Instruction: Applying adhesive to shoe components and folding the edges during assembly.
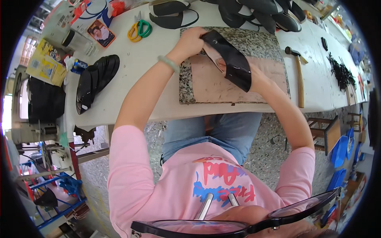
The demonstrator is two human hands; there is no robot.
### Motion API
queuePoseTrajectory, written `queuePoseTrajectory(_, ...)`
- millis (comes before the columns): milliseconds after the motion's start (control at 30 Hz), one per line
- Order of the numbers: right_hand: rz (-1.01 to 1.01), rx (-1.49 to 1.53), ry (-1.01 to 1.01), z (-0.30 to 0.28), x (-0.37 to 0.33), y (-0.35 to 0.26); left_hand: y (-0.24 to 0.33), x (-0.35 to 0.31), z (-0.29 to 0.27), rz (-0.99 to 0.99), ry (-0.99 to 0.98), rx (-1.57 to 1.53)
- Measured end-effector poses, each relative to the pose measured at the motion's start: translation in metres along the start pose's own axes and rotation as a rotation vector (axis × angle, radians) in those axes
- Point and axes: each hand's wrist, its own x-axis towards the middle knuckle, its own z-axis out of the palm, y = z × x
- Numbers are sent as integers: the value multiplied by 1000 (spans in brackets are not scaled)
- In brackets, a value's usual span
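A glossy black shoe upper [232,59] with a pale lining is stretched between my two hands above the granite slab. My left hand [190,43] is closed on its far left end, and a pale green bangle [168,63] circles that wrist. At the near right end, my right hand [260,78] grips the upper from behind and inside. Most of its fingers are hidden by the black material; fingertips show at the inner edge. Under the hands, a worn pinkish board [238,90] lies on the speckled granite slab [185,88].
A hammer [300,77] lies right of the slab, near a pile of black scraps [341,72]. Scissors [139,29], a propped phone [101,33] and nested black uppers [97,79] are at left. More black uppers [254,14] heap along the back of the white table [158,107].
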Motion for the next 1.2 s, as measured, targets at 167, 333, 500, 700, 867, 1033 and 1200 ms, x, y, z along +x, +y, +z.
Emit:
queuePoseTrajectory(167,-263,-122,100,13,24,27,-11,17,15,-42,102,12)
queuePoseTrajectory(333,-142,-172,348,27,48,4,-10,11,3,-55,66,-18)
queuePoseTrajectory(500,-232,29,310,14,47,45,10,9,-1,-143,56,-125)
queuePoseTrajectory(700,172,538,379,1,64,2,27,-15,-13,-116,149,-202)
queuePoseTrajectory(867,47,215,470,-10,68,-28,36,-30,-17,-92,212,-260)
queuePoseTrajectory(1033,305,317,445,-9,59,-13,72,-35,-28,-91,142,-275)
queuePoseTrajectory(1200,392,322,379,-20,64,-35,59,-46,-18,18,268,-354)
